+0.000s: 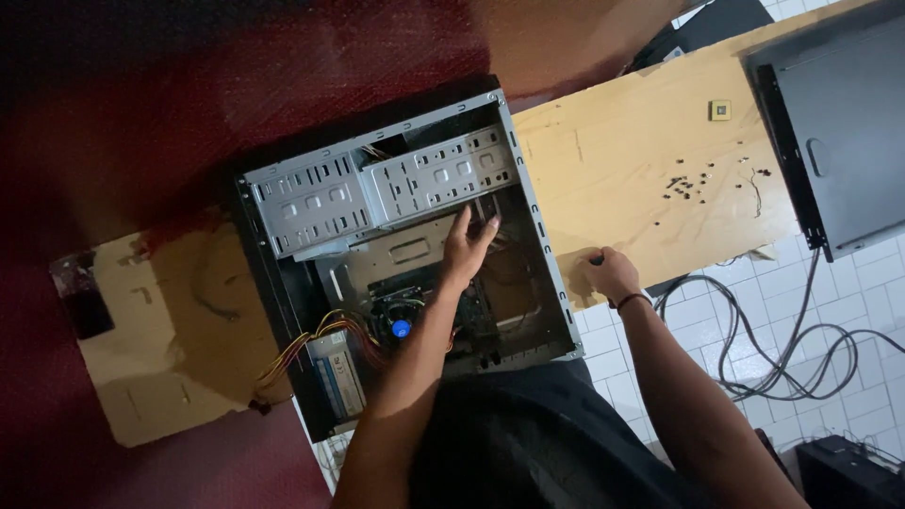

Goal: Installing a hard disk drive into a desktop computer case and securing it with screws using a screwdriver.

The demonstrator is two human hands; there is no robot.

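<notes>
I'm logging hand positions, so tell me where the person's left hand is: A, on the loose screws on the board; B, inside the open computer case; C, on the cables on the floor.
B: the left hand reaches into the open computer case, just below the drive cage.

left hand (pixel 468 247): extended, fingers spread | right hand (pixel 609 274): fist curled, wrist banded

A pale rectangular label (pixel 346 379) sits on the power supply unit (pixel 332 375) at the open case's lower left corner. A small round blue sticker (pixel 402 328) marks the cooler fan's hub.
</notes>
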